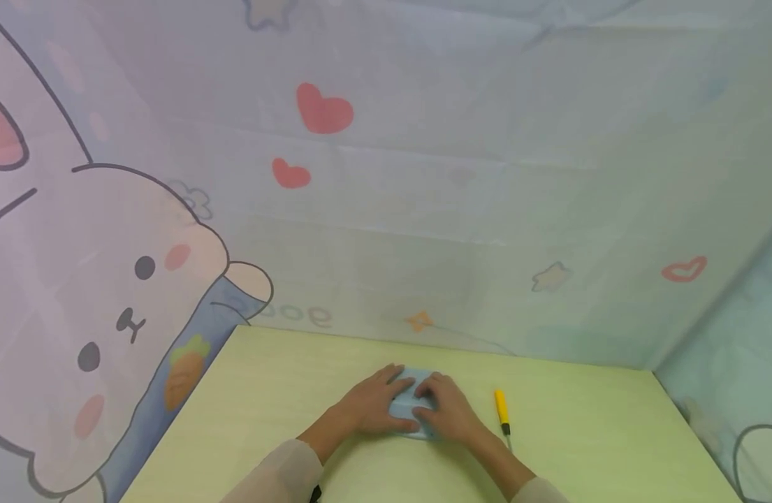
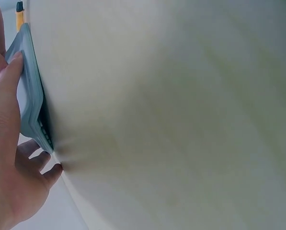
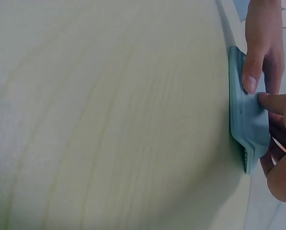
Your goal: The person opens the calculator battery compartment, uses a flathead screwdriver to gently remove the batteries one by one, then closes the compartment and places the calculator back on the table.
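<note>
A light blue flat plastic case [image 1: 413, 402] with rounded corners lies on the table between both hands. A row of small slots shows along one end of it in the wrist views. My left hand [image 1: 376, 404] grips its left side, the thumb on top and the other fingers spread toward the far edge and the end. From the right, my right hand [image 1: 450, 412] holds the case, with thumb and bent index finger on its top face [image 3: 254, 112]. Right of that hand lies a screwdriver [image 1: 501, 409] with a yellow handle and black collar.
The pale yellow-green wood-grain table [image 1: 587, 419] extends to both sides of the hands. Behind it hangs a printed cloth [image 1: 386, 209] with a rabbit and hearts, and another cloth panel [image 1: 738, 377] borders the right edge.
</note>
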Demonstrator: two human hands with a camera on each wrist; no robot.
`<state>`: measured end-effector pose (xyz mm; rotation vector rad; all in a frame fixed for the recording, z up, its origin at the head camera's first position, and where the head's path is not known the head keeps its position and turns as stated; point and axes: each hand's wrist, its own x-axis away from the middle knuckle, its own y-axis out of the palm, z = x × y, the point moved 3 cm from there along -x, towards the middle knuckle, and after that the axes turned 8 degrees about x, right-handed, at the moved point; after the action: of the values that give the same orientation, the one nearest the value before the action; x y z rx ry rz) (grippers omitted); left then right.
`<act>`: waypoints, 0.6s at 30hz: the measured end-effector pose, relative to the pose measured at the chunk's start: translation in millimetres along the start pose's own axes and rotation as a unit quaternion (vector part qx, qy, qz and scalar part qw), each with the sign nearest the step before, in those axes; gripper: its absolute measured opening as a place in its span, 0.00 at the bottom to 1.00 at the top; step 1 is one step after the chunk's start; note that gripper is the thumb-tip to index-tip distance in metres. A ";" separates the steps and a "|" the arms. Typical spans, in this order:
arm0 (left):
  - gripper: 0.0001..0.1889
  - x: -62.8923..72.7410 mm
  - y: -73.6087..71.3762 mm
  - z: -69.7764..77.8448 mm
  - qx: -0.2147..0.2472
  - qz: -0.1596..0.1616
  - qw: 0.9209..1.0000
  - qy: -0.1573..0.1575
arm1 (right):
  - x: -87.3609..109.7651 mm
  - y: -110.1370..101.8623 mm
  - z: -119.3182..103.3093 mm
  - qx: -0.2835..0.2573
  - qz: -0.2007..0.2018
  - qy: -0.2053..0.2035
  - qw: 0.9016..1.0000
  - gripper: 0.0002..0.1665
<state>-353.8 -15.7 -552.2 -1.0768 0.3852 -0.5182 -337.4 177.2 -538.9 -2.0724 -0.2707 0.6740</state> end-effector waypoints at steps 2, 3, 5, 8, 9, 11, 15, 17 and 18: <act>0.50 -0.5 0.1 -1.1 0.006 0.001 1.000 -0.003 | -0.7 0.7 0.4 -0.003 -0.002 0.002 1.000 0.13; 0.51 -0.8 0.3 -1.3 0.008 0.002 1.000 -0.002 | -0.8 0.8 0.6 -0.005 -0.001 0.001 1.000 0.14; 0.51 -1.1 0.5 -1.6 0.009 0.004 1.000 -0.003 | -0.3 1.0 0.8 -0.008 -0.001 0.001 1.000 0.14; 0.51 -1.2 1.9 -2.3 0.008 0.003 1.000 -0.006 | 0.3 0.5 0.2 -0.016 -0.001 0.001 1.000 0.14; 0.51 -1.1 2.6 -2.4 0.008 0.002 1.000 -0.007 | 0.6 0.4 0.0 -0.018 -0.001 0.001 1.000 0.14; 0.51 -0.8 3.3 -2.4 0.011 -0.001 1.000 -0.011 | 0.8 -0.3 -0.8 -0.019 -0.004 0.000 1.000 0.14; 0.51 -0.7 3.3 -1.6 0.017 -0.005 1.000 -0.015 | 0.8 -2.1 -2.1 -0.013 -0.008 -0.004 1.000 0.14; 0.51 -0.9 1.9 -0.8 0.018 -0.005 1.000 -0.015 | 0.1 -3.3 -2.8 -0.008 -0.007 -0.006 1.000 0.14; 0.51 -1.1 1.2 -0.5 0.017 -0.003 1.000 -0.014 | -0.4 -4.1 -3.3 -0.007 -0.005 -0.006 1.000 0.15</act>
<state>-354.7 -15.0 -553.4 -1.0509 0.3478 -0.5140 -335.6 177.0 -534.0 -2.0786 -0.2935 0.6812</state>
